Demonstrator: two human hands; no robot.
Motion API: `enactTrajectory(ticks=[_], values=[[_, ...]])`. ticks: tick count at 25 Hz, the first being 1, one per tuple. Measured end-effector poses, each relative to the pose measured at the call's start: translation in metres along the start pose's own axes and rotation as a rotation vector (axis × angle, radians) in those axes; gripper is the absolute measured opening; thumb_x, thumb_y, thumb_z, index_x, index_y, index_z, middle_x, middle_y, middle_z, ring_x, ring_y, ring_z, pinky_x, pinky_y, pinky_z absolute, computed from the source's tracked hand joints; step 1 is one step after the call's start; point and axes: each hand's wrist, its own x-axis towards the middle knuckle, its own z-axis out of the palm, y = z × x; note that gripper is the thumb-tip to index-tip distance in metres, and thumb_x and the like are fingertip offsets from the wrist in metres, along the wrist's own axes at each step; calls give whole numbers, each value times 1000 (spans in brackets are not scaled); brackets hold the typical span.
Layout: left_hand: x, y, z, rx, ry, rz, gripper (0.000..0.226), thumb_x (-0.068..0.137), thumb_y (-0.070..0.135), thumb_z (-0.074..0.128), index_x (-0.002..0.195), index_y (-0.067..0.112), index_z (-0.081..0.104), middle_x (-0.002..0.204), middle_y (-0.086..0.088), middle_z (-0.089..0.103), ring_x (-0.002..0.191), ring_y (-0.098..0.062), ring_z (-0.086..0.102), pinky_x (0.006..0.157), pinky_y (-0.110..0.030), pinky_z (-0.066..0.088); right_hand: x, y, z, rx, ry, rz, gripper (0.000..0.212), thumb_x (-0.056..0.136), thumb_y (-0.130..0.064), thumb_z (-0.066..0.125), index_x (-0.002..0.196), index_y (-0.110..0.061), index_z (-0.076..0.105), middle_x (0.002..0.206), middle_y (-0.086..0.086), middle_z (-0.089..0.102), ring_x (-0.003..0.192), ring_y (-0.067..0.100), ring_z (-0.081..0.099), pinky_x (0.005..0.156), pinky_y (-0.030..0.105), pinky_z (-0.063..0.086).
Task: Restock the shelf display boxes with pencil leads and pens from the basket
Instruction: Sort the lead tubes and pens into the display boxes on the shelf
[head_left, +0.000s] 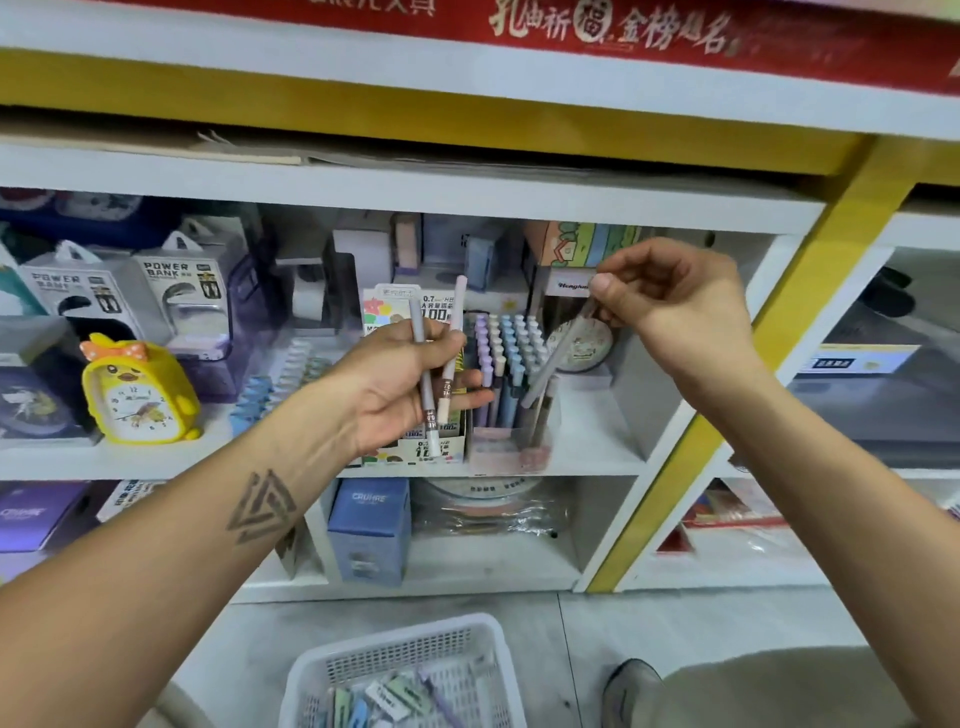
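Restocking looks partly done: the pen box (511, 384) at centre frame is nearly full, and the basket (402, 675) at the bottom edge holds more packets. The left hand (410, 384) grips two lead tubes (436, 379); the right hand (670, 301) pinches one pen (553, 358) over the box

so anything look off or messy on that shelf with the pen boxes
Nothing looks spilled or damaged. The pens in the display box stand upright in neat rows. One tube leans across it only because the right hand is pinching its top.
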Motion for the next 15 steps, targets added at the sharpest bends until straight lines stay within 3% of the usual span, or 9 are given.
enactTrajectory(ticks=[5,10,15], values=[[3,-7,9,43,-21,15,5,94,-2,57,91,1,59,78,-19,68,80,-35,71,72,-57,59,-3,3,-11,-289,-11,-82,14,89,-10,73,87,-24,71,78,-6,70,68,0,61,65,16,50],[4,-10,11,51,-36,18,6,94,-2,56,90,1,60,79,-20,70,85,-37,72,72,-55,59,-7,12,-1,-313,-36,-108,7,91,-13,72,96,-17,74,83,-4,72,79,11,67,74,30,57],[4,-10,10,59,-34,4,2,94,-1,57,96,-1,58,92,-27,68,93,-43,70,71,-54,60,-21,31,14,-468,-243,-19,10,90,-16,73,96,-24,73,82,-10,72,77,2,68,76,26,58]])
